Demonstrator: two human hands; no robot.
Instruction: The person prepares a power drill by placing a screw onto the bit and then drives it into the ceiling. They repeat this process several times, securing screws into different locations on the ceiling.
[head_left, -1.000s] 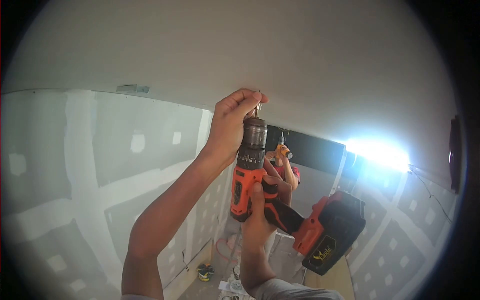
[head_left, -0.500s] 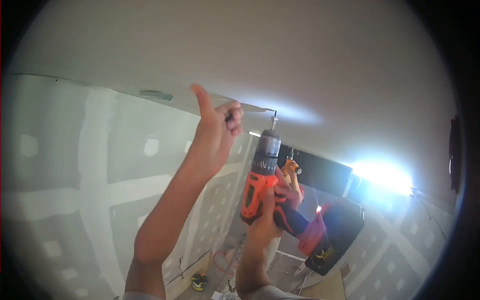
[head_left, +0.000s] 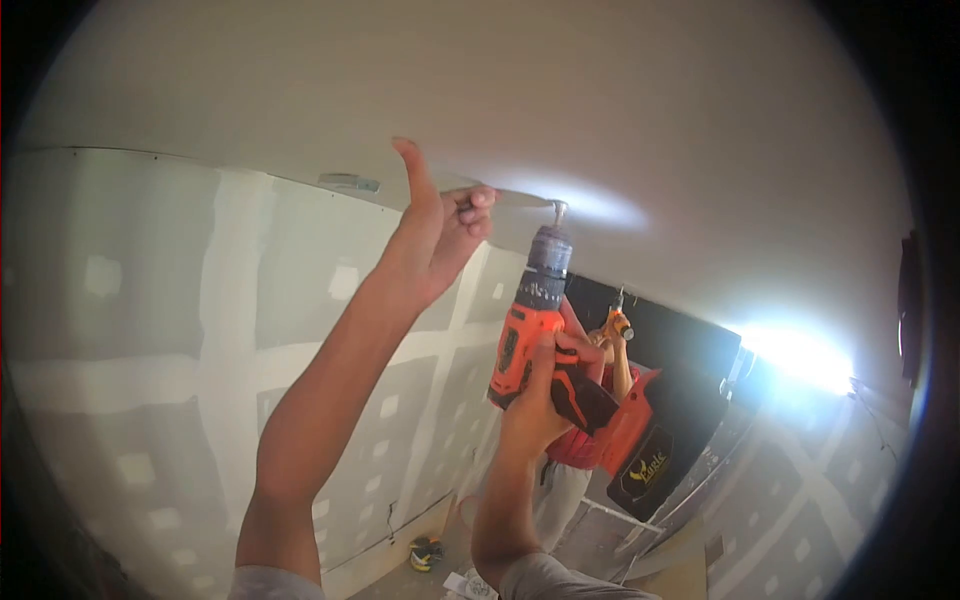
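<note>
My right hand (head_left: 545,395) is wrapped around the handle of an orange and black cordless drill (head_left: 525,345), a finger near its trigger. The drill points up, and its bit (head_left: 559,212) meets the ceiling panel (head_left: 640,110) inside a patch of light. The black battery (head_left: 648,475) hangs at the lower right. Left of the bit is my left hand (head_left: 435,225), raised close to the ceiling, thumb stretched up and fingers curled in. Whatever those fingers may hold is hidden.
Behind the drill, a co-worker (head_left: 610,365) in red holds up a yellow drill (head_left: 622,325). A bright lamp (head_left: 795,355) glares at right. Patched drywall (head_left: 310,370) runs along the left. A yellow and black object (head_left: 425,553) lies on the floor.
The drill has risen slightly, and the screw-like tip seen below the ceiling no longer shows. My left hand has moved up a little. The view has shifted, showing more of the co-worker.
</note>
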